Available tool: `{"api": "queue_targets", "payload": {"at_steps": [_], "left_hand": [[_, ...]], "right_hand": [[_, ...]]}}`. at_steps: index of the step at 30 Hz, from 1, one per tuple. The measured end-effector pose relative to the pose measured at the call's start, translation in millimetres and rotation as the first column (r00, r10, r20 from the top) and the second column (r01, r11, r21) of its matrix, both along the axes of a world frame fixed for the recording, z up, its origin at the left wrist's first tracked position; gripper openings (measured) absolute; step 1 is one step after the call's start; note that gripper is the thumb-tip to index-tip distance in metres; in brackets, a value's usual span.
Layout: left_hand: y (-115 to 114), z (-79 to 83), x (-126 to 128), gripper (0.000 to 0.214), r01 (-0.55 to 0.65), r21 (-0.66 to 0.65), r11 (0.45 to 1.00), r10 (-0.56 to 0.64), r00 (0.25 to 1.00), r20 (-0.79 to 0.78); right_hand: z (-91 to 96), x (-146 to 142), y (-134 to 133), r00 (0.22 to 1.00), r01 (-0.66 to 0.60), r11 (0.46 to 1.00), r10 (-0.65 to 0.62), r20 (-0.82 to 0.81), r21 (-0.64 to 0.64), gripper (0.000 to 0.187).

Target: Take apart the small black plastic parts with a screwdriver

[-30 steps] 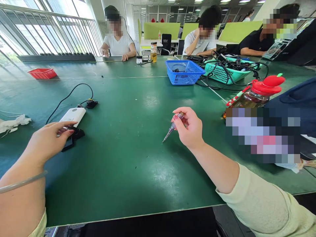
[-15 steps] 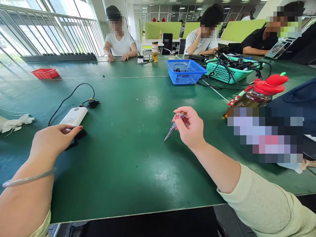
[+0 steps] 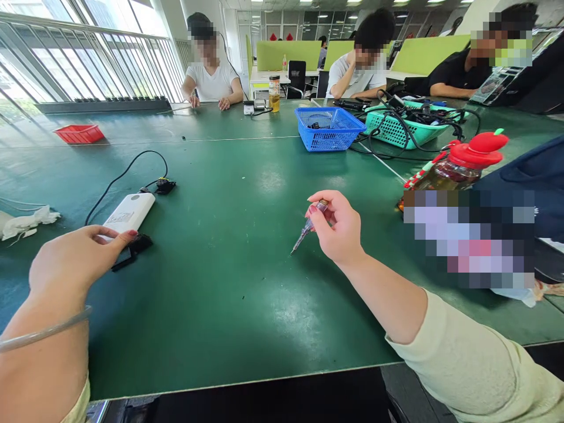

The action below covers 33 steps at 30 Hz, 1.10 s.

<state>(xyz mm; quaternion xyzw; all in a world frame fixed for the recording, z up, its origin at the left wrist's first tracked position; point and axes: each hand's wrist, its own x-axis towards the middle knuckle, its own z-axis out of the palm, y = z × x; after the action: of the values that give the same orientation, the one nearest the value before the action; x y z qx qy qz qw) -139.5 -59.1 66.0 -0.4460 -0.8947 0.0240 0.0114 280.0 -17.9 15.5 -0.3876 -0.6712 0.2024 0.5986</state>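
My right hand (image 3: 339, 232) hovers over the middle of the green table (image 3: 229, 282). It is closed in a pinch on a small clear screwdriver (image 3: 305, 232) whose tip points down and left, close to the mat. My left hand (image 3: 73, 261) is low on the left with its fingers stretched out to the right and nothing in them. Its fingertips end just above a flat black device (image 3: 132, 249), which lies against a white power bank (image 3: 130, 212). A clear bangle circles my left wrist.
A black cable (image 3: 118, 173) runs from the power bank past a small black plug (image 3: 164, 186). Crumpled tissue (image 3: 29, 222) lies far left. Further off are a red tray (image 3: 79, 134), blue basket (image 3: 328, 128), teal basket (image 3: 396, 130) of cables and a red-lidded bottle (image 3: 462, 164). Three people sit across.
My left hand has drawn back to the left, off the black device it was covering. My right hand and the screwdriver have stayed put.
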Motion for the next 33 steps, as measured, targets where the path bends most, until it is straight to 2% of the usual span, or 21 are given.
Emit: {"api": "queue_targets", "payload": {"at_steps": [3, 6, 8, 11, 13, 15, 17, 19, 22, 24, 28, 33], "left_hand": [[-1, -4.5, -9, 0.072, 0.026, -0.142, 0.989, -0.023, 1.0, 0.021], [2, -11.0, -15, 0.062, 0.078, -0.309, 0.948, -0.062, 0.996, 0.062], [3, -13.3, -17, 0.054, 0.1, -0.338, 0.936, -0.078, 0.994, 0.08], [0, -14.0, -23, 0.04, 0.203, -0.207, 0.957, -0.197, 0.979, 0.05], [-5, -14.5, -28, 0.034, 0.271, -0.074, 0.96, -0.272, 0.962, -0.008], [-10, -15.6, -32, 0.035, 0.3, 0.072, 0.951, -0.295, 0.953, -0.072], [-14, -16.7, -31, 0.04, 0.352, 0.222, 0.909, -0.331, 0.935, -0.127], [-15, -17.1, -23, 0.044, 0.424, 0.293, 0.857, -0.396, 0.905, -0.153], [-11, -17.0, -9, 0.043, 0.501, 0.249, 0.829, -0.489, 0.865, -0.114], [-6, -17.4, -4, 0.045, 0.505, 0.184, 0.843, -0.503, 0.862, -0.063], [1, -20.2, -7, 0.063, 0.476, 0.095, 0.874, -0.477, 0.879, -0.013], [2, -22.4, -9, 0.07, 0.579, 0.088, 0.811, -0.582, 0.813, 0.018]], "right_hand": [[-0.1, 0, 0, 1.0, -0.003, 1.0, 0.003, -0.001, 0.0, 0.009], [-0.5, 0, 0, 1.0, 0.002, 1.0, -0.002, 0.001, -0.004, 0.009], [-1.0, 0, 0, 1.0, 0.006, 1.0, -0.006, 0.003, -0.009, 0.009], [-1.4, 0, 0, 1.0, 0.007, 1.0, -0.007, 0.002, -0.007, 0.009], [-1.5, 0, 0, 1.0, 0.005, 1.0, -0.005, 0.001, -0.002, 0.009], [-1.5, 0, 1, 1.0, 0.005, 1.0, -0.005, 0.006, -0.002, 0.009], [-1.6, 0, 2, 1.0, 0.007, 1.0, -0.007, 0.009, -0.005, 0.009], [-1.8, 0, 2, 1.0, 0.011, 1.0, -0.011, 0.007, -0.008, 0.009], [-1.9, 0, 2, 1.0, 0.012, 1.0, -0.012, 0.0, -0.014, 0.009], [-1.8, 0, 1, 1.0, 0.01, 1.0, -0.01, -0.002, -0.016, 0.009], [-1.1, 0, 0, 1.0, 0.007, 1.0, -0.007, -0.003, -0.012, 0.01], [-0.4, 0, 0, 1.0, 0.005, 1.0, -0.005, 0.004, -0.011, 0.009]]}}
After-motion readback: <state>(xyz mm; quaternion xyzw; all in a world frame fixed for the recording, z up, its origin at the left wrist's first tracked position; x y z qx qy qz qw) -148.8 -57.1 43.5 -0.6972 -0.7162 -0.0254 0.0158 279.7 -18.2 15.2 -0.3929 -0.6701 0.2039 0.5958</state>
